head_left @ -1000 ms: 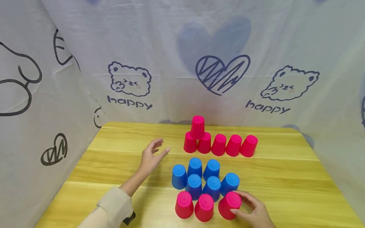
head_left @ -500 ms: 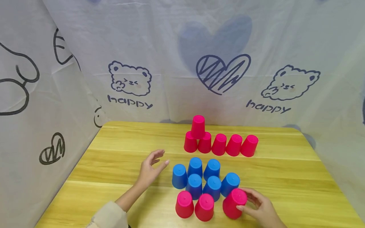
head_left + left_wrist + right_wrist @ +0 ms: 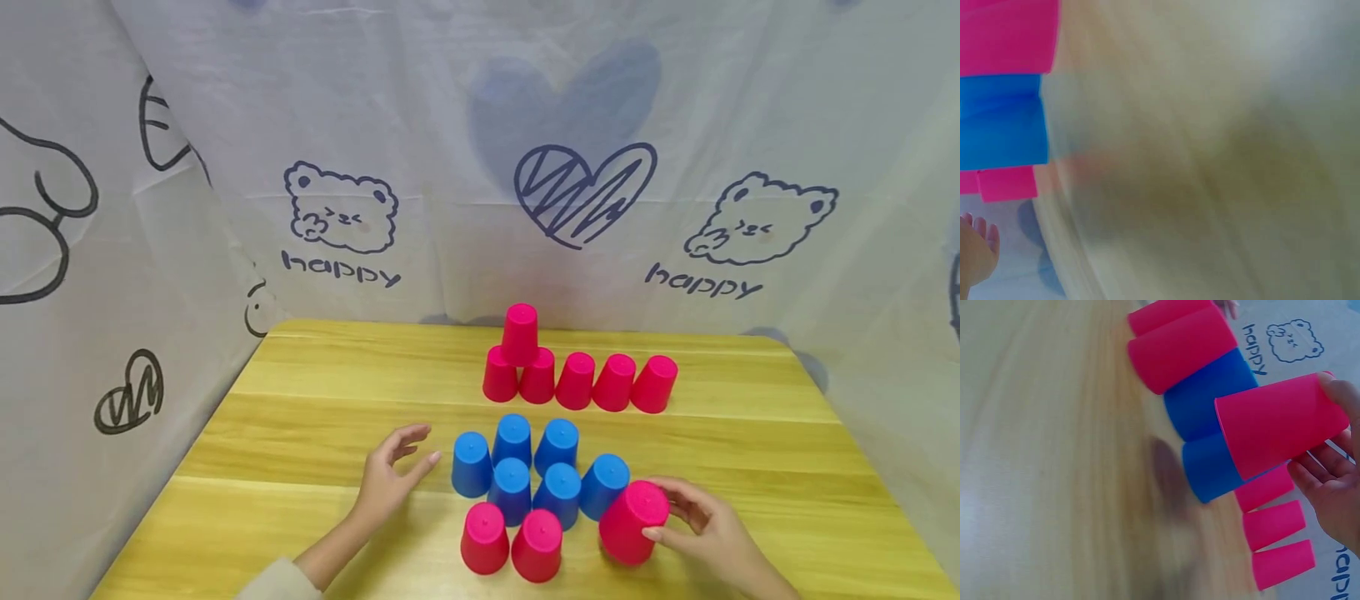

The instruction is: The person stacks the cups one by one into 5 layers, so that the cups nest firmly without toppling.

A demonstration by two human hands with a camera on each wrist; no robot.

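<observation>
My right hand (image 3: 708, 533) grips an upside-down pink cup (image 3: 634, 523) near its base, thumb on one side and fingers on the other. In the right wrist view this pink cup (image 3: 1279, 425) is lifted, with a gap between its rim and the tabletop. Just beyond it in the head view stands a blue cup (image 3: 605, 487), the rightmost of several blue cups. Two more pink cups (image 3: 484, 540) stand upside down in front of the blue ones. My left hand (image 3: 390, 475) holds nothing, its fingers relaxed, left of the nearest blue cup (image 3: 472, 465).
At the back of the wooden table (image 3: 315, 375) runs a row of upside-down pink cups (image 3: 575, 382). One pink cup (image 3: 521, 335) sits on top of the two leftmost. A white cloth (image 3: 450, 250) with drawings hangs behind the table and along both sides.
My right hand has raised the pink cup and carried it right, away from the two front pink cups. My left hand has drawn back toward me.
</observation>
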